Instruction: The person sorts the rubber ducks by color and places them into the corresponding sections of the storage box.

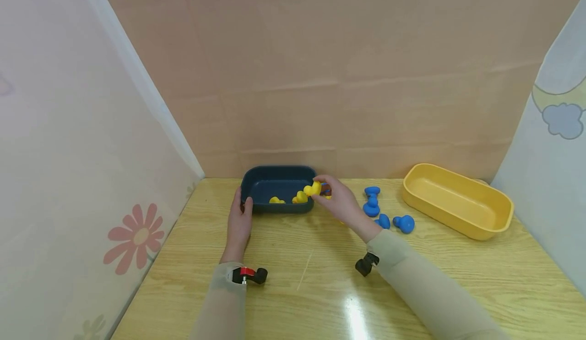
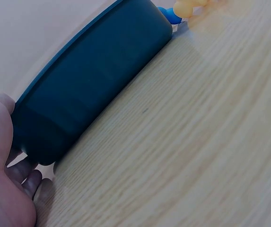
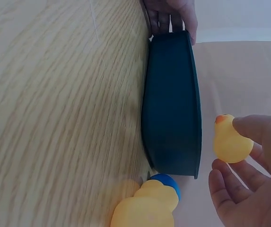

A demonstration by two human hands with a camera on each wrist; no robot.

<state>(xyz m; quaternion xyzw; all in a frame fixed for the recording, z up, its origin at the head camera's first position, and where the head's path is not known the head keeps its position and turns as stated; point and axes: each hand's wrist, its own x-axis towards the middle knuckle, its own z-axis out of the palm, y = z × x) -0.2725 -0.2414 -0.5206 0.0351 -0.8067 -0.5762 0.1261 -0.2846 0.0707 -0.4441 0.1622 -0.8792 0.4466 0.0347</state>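
Left hand (image 2: 3,179) grips the end of the dark blue tub (image 2: 88,80) sitting on the wooden table (image 2: 187,146) (yellow and blue toys blurry behind).

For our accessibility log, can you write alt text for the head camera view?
A person's right hand holds a yellow rubber duck over the right end of a dark blue tub, while the left hand grips the tub's left end. Two more ducks lie inside; blue ducks and a yellow tub sit to the right.
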